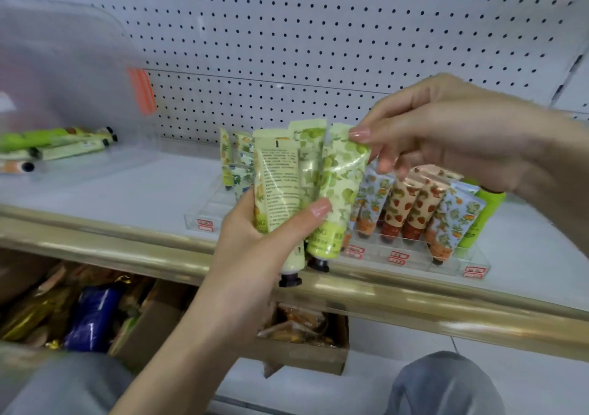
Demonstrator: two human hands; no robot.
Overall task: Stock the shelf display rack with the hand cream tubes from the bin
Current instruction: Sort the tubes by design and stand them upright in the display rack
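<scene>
- Far to the left of the display rack (210, 206), the clear bin (79, 64) sits on the same shelf (127, 191). A few loose tubes (63, 147) lie flat inside it, and an orange latch (141, 91) shows on the side facing the rack.
- Behind the rack, the white pegboard (287, 32) forms the back wall.
- In front of the rack's left half, your left hand (255, 239) holds a bunch of green tubes (280, 178) upright, caps down. Its fingers (318, 209) are curled round them.
- At the rack's left rear, a few leaf-print tubes (237, 166) stand partly hidden by the bunch.
- Above the rack's middle, your right hand (446, 134) pinches the crimped top of the rightmost green tube (341, 185) between thumb and forefinger. That tube is still in your left hand's grip.
- In the rack's right half stand orange-print tubes (369, 198), strawberry tubes (404, 204) and, at the far end, a plain green tube (481, 220), all cap-down.
- Below the rack, under the shelf's gold edge (95, 236), a cardboard box (306, 347) holds snack packets.
</scene>
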